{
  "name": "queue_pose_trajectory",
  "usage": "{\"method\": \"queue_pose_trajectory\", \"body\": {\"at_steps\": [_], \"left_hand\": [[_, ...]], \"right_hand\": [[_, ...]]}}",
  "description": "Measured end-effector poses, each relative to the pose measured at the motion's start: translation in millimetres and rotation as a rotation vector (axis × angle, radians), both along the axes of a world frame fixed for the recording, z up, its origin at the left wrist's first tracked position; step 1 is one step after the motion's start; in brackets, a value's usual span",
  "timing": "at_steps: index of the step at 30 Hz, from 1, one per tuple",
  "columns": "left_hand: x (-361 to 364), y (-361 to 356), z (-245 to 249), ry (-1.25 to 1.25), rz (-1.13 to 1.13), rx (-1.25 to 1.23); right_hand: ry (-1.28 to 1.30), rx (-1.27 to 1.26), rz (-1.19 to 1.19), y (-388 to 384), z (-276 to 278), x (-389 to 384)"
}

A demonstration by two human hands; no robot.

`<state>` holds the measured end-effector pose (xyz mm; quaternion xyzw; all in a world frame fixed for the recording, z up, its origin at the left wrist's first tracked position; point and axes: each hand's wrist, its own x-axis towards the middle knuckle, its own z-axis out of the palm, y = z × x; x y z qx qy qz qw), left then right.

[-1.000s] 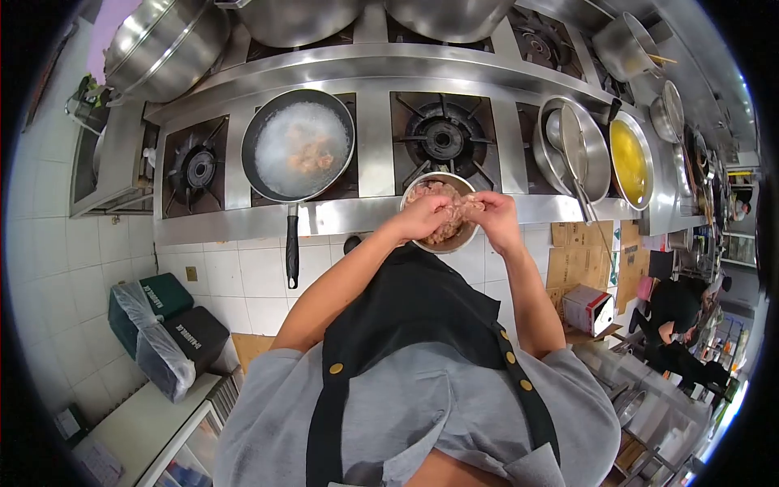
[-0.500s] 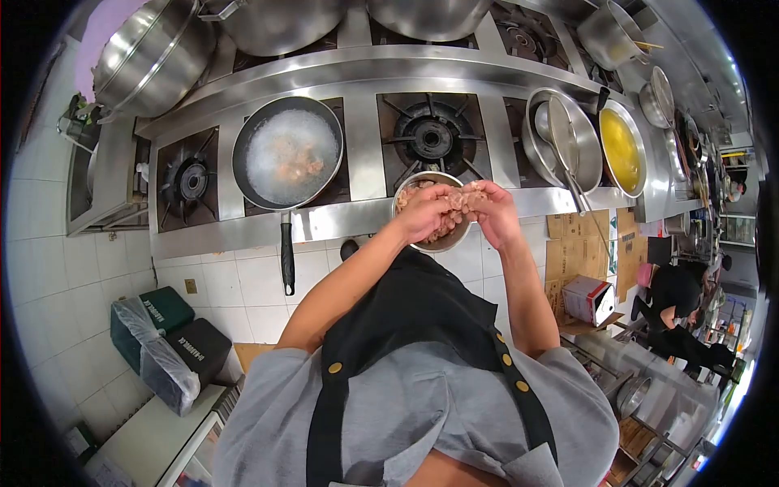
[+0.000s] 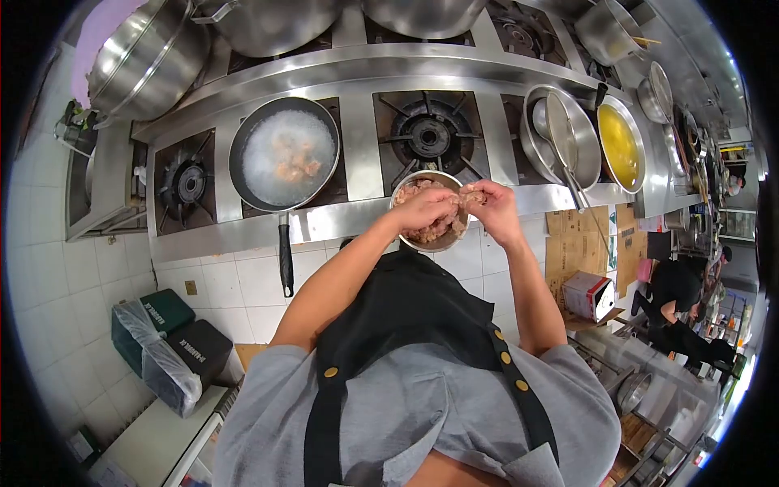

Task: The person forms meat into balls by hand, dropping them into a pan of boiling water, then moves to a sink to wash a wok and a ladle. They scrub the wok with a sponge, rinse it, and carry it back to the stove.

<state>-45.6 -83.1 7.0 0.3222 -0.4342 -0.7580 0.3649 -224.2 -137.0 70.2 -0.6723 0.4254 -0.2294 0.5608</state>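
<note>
A metal bowl (image 3: 461, 236) filled with pieces of raw meat (image 3: 423, 234) sits at the stove's front edge. Over it, my left hand (image 3: 425, 209) is closed on raw meat, its fingertips close to those of my right hand. My right hand (image 3: 493, 210) pinches a pale pink piece of meat (image 3: 473, 197) above the bowl's right rim. To the left, a black frying pan (image 3: 285, 210) on a burner holds cloudy, foamy liquid with several pinkish pieces (image 3: 297, 165) in it. Its black handle (image 3: 286, 258) points toward me.
A gas burner (image 3: 430, 138) lies just beyond the bowl. On the right stand a steel bowl (image 3: 534, 152) with strainer and ladle, and a pan of yellow liquid (image 3: 620, 150). Large pots (image 3: 276, 24) line the back. Another person (image 3: 675, 288) bends at far right.
My two hands have shifted slightly; the left has lowered toward the meat in the bowl, while the right still pinches a piece. The camera view has moved a little.
</note>
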Motion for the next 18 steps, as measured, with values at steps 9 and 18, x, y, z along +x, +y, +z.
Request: {"method": "queue_pose_trajectory", "body": {"at_steps": [9,18], "left_hand": [[-8,-2,0,-0.123,0.286,0.011],[-8,23,-31,0.381,0.451,0.472]], "right_hand": [[0.232,-0.203,0.292,8,15,1],[-0.202,0.25,0.008,7,59,5]]}}
